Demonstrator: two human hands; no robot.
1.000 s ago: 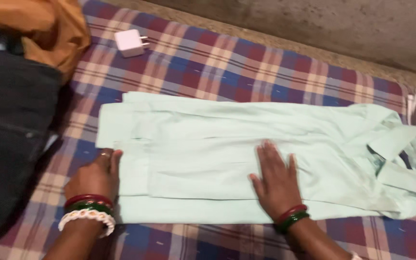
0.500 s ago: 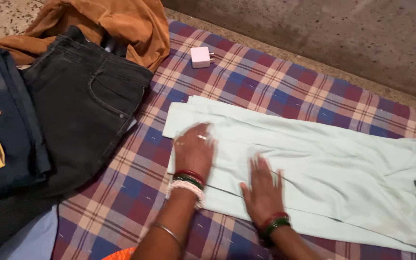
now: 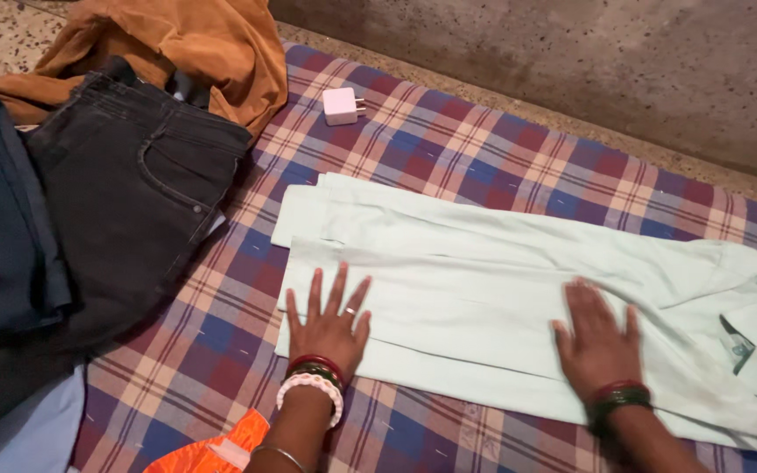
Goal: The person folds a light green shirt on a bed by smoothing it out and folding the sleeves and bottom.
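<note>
Pale mint-green shirt [image 3: 519, 298], folded lengthwise, lies flat on a checked red-and-blue cloth [image 3: 501, 158]. Left hand [image 3: 328, 324] presses flat with fingers spread wide on the shirt's near left end; right hand [image 3: 596, 340] lies flat farther right, holding nothing. Black jeans [image 3: 124, 201] lie to the left, a white charger [image 3: 342, 106] beyond.

Plaid sheet [image 3: 484, 158] is covering the floor [image 3: 10, 26]. Lying on it: mint shirt [image 3: 501, 280] at centre, white charger [image 3: 342, 106] at 11 o'clock, black jeans [image 3: 124, 201] at 9 o'clock.
</note>
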